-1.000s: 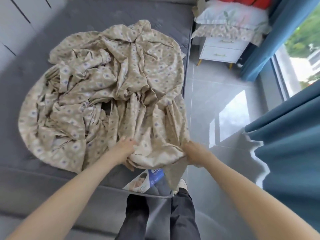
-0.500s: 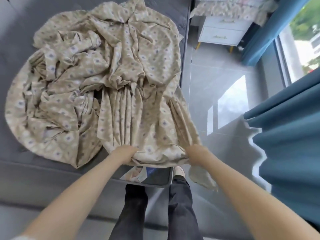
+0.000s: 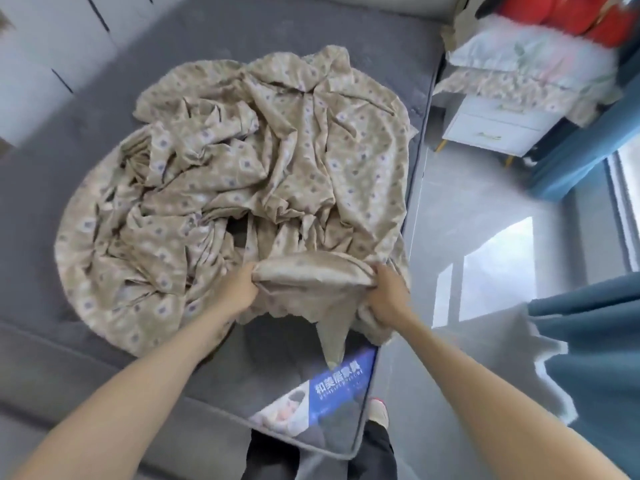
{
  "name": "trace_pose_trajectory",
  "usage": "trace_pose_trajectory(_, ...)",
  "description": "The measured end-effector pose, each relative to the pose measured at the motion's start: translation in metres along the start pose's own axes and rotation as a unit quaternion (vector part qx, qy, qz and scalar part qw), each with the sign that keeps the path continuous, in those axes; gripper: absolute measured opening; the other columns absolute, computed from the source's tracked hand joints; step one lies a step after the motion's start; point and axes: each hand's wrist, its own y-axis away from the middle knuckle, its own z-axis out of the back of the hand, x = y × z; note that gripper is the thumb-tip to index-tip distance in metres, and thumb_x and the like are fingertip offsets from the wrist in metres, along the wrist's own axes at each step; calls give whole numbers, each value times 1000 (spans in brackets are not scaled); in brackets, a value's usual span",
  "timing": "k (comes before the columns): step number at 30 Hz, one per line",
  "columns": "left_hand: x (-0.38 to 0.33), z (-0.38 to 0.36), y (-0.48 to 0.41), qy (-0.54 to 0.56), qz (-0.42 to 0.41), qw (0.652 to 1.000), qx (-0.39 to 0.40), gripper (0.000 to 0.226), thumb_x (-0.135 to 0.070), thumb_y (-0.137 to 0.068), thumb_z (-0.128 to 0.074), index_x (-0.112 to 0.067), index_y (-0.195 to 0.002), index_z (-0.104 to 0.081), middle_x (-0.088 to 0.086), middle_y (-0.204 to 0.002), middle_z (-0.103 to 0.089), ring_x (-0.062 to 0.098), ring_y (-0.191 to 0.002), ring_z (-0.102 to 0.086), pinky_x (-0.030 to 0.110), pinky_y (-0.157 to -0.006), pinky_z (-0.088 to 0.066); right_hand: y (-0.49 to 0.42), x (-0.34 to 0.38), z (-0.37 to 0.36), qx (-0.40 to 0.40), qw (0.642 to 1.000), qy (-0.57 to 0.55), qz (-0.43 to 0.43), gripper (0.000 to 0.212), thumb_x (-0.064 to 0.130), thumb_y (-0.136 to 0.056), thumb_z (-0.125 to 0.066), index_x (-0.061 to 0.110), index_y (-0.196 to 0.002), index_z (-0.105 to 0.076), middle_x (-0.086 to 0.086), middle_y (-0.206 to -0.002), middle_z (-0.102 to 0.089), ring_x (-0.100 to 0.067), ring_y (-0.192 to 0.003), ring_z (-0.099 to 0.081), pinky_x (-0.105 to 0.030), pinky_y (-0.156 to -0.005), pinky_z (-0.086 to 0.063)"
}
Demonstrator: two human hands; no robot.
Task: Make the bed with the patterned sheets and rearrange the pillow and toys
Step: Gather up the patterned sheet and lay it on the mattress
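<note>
step in hand: sorting out the near hem of the patterned sheet (image 3: 242, 188). it's a crumpled heap mid-frame on the bare grey mattress (image 3: 277, 351), not spread yet. left hand (image 3: 239, 292) and right hand (image 3: 388, 296) both have fingers clenched on the hem, with a short span of fabric held between them at lower centre. next, my read: walk along the hem to a corner and pull it to the mattress corner at the bottom of frame. pillow (image 3: 530, 64) and red toys (image 3: 581, 15) are piled on the nightstand (image 3: 498, 123), upper right.

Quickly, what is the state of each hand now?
Left hand: grips the sheet edge.
Right hand: grips the sheet edge too.
</note>
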Motion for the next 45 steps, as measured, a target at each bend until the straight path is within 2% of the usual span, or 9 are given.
trace_pose_trajectory(6,49,84,-63,87,75,991,-70,53,3,-88,-40,-11,-140,-41,15,-126,-57,34,-104,-56,33,-73,-42,-89,119,-16,-4,994,-99,46,44,-11,-70,-45,19,-101,-53,-2,-97,-62,-20,-89,-58,-29,-70,-44)
trace_pose_trajectory(13,116,136,-124,189,162,963,-101,54,1,-91,-41,-14,-143,-37,17,-129,-54,37,-102,-57,37,-71,-43,-173,210,-73,56,983,-29,170,62,3,-79,-63,18,-135,-43,-1,-134,-39,-18,-117,-44,-15,-86,-31)
trace_pose_trajectory(18,161,116,-175,206,163,959,-105,63,-14,-93,-57,-13,-149,-27,14,-148,-36,31,-130,-43,43,-102,-42,-246,213,-129,148,955,148,212,93,6,-80,-67,28,-150,-9,-5,-157,-1,-31,-135,-33,-39,-97,-46)
trace_pose_trajectory(25,212,64,-250,221,282,934,-4,146,-47,-47,-89,-47,-143,21,14,-151,34,37,-142,22,58,-116,-6,-326,202,-199,130,890,420,117,124,34,-77,-73,45,-137,36,-10,-148,40,-55,-134,23,-78,-101,-7)
trace_pose_trajectory(30,240,35,-307,92,327,940,25,161,-53,-37,-91,-41,-138,34,19,-154,23,42,-142,16,57,-114,-5,-372,184,-238,140,903,405,18,136,39,-71,-79,44,-131,42,-13,-143,47,-58,-132,25,-81,-95,-16)
trace_pose_trajectory(34,266,-8,-322,127,269,955,18,150,-31,-50,-93,-40,-143,25,15,-157,-14,36,-140,-26,42,-104,-37,-397,143,-262,195,911,362,-29,115,31,-75,-77,43,-147,11,-15,-153,28,-57,-136,13,-76,-99,-14)
trace_pose_trajectory(39,271,-18,-327,111,255,960,-28,102,-20,-66,-80,-31,-149,-22,11,-144,-43,33,-125,-47,34,-92,-43,-409,121,-275,205,916,344,4,77,18,-82,-63,29,-145,-20,-18,-146,-21,-46,-126,-36,-51,-99,-38)
trace_pose_trajectory(42,258,-13,-317,90,266,958,-61,38,-6,-74,-67,-8,-111,-60,11,-99,-65,28,-88,-57,29,-65,-41,-410,125,-264,180,942,276,63,67,11,-81,-56,22,-143,-34,-17,-126,-53,-37,-113,-53,-38,-85,-47)
trace_pose_trajectory(45,249,-8,-304,133,310,940,-51,22,-8,-81,-62,-1,-102,-62,12,-85,-59,31,-85,-58,30,-64,-38,-401,125,-251,155,960,222,72,52,13,-79,-58,16,-130,-51,-14,-111,-63,-34,-103,-59,-30,-72,-43)
